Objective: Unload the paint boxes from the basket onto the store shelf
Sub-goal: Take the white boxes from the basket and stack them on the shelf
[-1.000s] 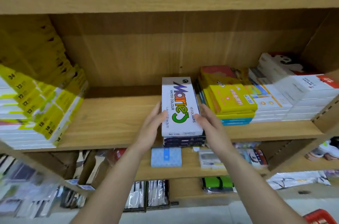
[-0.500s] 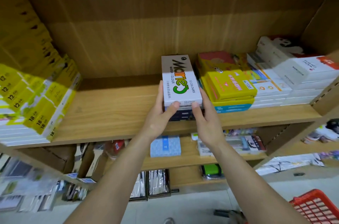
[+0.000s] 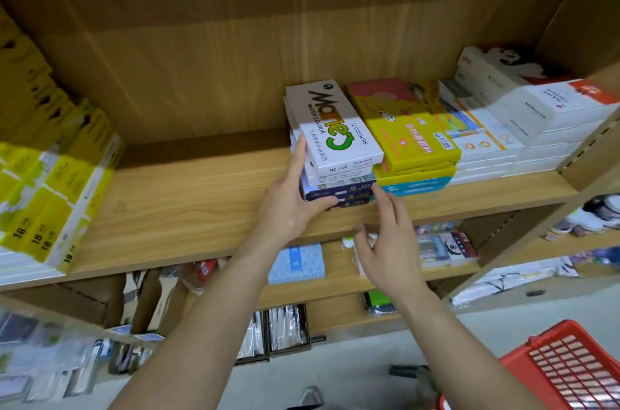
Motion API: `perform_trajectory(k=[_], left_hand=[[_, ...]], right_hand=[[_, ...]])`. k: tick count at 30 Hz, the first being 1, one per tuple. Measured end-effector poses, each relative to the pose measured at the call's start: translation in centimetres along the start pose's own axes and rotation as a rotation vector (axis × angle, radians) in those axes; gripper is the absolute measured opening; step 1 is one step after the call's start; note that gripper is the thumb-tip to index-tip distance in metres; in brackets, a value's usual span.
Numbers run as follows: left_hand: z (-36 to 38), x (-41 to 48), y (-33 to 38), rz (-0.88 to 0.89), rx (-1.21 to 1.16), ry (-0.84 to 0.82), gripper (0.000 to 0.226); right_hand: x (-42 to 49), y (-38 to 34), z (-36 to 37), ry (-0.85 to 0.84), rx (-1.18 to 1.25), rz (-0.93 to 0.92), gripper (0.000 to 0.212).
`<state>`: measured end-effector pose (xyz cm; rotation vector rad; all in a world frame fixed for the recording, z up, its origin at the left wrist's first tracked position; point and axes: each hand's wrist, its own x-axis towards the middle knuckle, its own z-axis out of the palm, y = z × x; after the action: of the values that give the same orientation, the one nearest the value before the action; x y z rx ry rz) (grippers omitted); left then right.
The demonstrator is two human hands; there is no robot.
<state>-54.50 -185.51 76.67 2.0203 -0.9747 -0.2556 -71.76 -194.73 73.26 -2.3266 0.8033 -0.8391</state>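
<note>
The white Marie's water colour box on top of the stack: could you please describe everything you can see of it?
The white rectangular cardboard Marie's water colour box lies flat on a small stack of white and dark blue boxes on the wooden shelf. It reads "12 COLOURS" and "NO 1336". The left hand rests its fingers against its left edge; the right hand is clear.

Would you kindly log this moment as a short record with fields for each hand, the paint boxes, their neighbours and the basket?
left hand: fingers flat on the left side of the stack, thumb at its front
right hand: open, just off the stack's front, holding nothing
water colour box: topmost of the stack on the shelf
yellow paint boxes: stacked directly right of it
red basket: lower right; contents cannot be told
</note>
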Motion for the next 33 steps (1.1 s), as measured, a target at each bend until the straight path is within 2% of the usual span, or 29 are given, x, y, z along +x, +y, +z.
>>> perform_trajectory(k=[5,9,13,15,18,22,29,33], left_hand=[[-0.1,-0.2,0.2,-0.043,-0.027,-0.027,0.117],[-0.3,-1.7,1.1,-0.042,-0.129,-0.038,0.093],[-0.8,-4.6,2.3,0.08,0.004,0.264,0.06],[-0.4,-6.5,3.5,0.174,0.004,0.324,0.046],[2.3,-9.0,5.7,0.252,0.015,0.14,0.037],[9.2,-10.3,7.2,0.197,0.127,-0.245,0.042],[25.2,-12.2,6.3,0.168,0.347,-0.765,0.047],[34.0,-13.5,6.1,0.172,0.381,-0.931,0.049]], right_hand=[[-0.4,0.1,0.4,0.003,-0.043,-0.043,0.076],[-0.5,0.0,-0.3,-0.069,-0.026,-0.028,0.077],[-1.0,0.4,-1.8,-0.091,0.039,0.018,0.066],[-1.6,1.4,-3.0,-0.071,0.024,0.032,0.061],[-3.0,4.2,-5.3,-0.054,-0.026,0.085,0.055],[-6.4,10.3,-9.0,-0.085,-0.133,0.255,0.06],[-19.4,24.3,-16.3,-0.107,-0.199,0.73,0.066],[-27.6,30.1,-19.0,-0.096,-0.162,1.045,0.07]])
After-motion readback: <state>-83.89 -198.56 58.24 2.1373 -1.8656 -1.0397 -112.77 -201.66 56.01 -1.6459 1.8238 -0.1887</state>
